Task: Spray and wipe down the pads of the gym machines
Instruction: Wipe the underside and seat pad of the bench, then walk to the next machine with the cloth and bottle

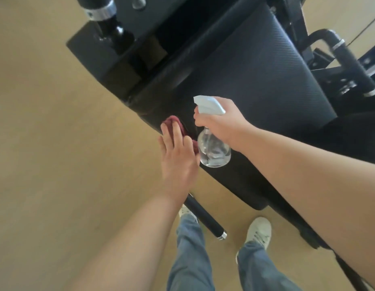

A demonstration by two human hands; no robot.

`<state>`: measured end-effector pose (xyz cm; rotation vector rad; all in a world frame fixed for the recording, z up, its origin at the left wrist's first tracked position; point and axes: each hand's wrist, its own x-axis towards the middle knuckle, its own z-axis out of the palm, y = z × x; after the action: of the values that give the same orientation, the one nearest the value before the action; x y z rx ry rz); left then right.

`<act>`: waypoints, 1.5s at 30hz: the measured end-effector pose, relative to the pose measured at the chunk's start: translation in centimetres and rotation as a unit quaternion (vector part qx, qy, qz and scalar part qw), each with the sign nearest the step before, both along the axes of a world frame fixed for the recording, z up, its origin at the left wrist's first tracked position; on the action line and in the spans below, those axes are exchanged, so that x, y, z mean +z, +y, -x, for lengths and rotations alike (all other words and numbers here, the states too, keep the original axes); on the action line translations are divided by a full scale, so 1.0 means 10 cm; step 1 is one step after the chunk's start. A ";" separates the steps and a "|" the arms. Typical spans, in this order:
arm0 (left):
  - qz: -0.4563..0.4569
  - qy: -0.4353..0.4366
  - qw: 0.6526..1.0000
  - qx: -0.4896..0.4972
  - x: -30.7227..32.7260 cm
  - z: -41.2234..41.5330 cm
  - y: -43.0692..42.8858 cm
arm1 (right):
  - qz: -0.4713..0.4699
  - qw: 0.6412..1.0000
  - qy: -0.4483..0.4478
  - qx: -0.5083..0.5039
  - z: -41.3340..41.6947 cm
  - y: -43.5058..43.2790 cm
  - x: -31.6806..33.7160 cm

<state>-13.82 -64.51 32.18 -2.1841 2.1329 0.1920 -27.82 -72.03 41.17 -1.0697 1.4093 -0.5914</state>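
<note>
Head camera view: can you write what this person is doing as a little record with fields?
Pad: black textured gym machine pad
Left hand: straight fingers press a dark red cloth onto the pad's edge
Right hand: grips a clear plastic spray bottle with white trigger head, held over the pad
Floor: tan

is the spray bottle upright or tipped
Roughly upright: the right hand grips the spray bottle at its neck, white trigger head above, clear round body below.
</note>
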 end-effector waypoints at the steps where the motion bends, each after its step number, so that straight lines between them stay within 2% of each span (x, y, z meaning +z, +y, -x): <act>1: -0.014 0.006 0.999 -0.029 -0.05 0.06 0.12 | -0.002 1.000 0.000 -0.010 0.00 0.04 0.00; 4: -0.045 0.054 0.996 -0.054 -0.16 0.22 0.39 | -0.011 1.000 0.003 -0.019 0.01 0.17 0.05; 7: -0.160 0.021 0.974 -0.161 -0.09 0.34 0.47 | -0.025 0.999 0.006 -0.032 0.04 0.29 0.11; 9: -0.149 0.052 0.966 -0.207 0.06 0.29 0.45 | -0.033 0.998 0.019 -0.055 0.05 0.41 0.23; 10: -0.130 0.095 0.965 -0.206 0.13 0.23 0.46 | -0.038 0.997 0.027 -0.064 0.05 0.48 0.27; 12: -0.152 0.249 0.945 -0.148 0.31 0.08 0.49 | -0.050 0.994 0.049 -0.080 0.05 0.67 0.35; 14: -0.223 0.340 0.913 -0.037 0.56 -0.08 0.52 | -0.061 0.991 0.076 -0.094 0.06 0.89 0.46; 17: -0.280 0.354 0.886 0.102 0.88 -0.32 0.52 | -0.060 0.987 0.103 -0.106 0.06 1.19 0.60; 21: -0.300 0.430 0.828 0.200 1.26 -0.60 0.54 | -0.077 0.979 0.113 -0.151 -0.01 1.57 0.89; 26: -0.362 0.545 0.728 0.207 1.84 -0.63 0.50 | -0.050 0.974 0.105 -0.194 -0.03 1.98 1.38; 33: -0.423 0.524 0.737 0.063 2.45 -0.21 0.68 | -0.015 0.950 0.124 -0.286 0.04 2.78 1.89; 35: -0.420 0.504 0.754 0.028 2.59 -0.01 0.84 | 0.003 0.943 0.134 -0.303 0.09 3.01 1.98; 40: -0.447 0.464 0.764 -0.028 2.76 0.49 1.54 | 0.023 0.905 0.128 -0.406 0.13 3.84 2.19; 43: -0.464 0.460 0.755 -0.059 2.80 0.68 2.04 | 0.016 0.880 0.121 -0.460 0.08 4.42 2.27; 45: -0.489 0.461 0.736 -0.083 2.84 0.77 2.34 | 0.010 0.868 0.124 -0.481 0.02 4.77 2.31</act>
<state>-21.53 -41.15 60.57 -1.2628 1.6923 2.1517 -28.03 -24.29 64.25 -0.3827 2.1607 -1.2035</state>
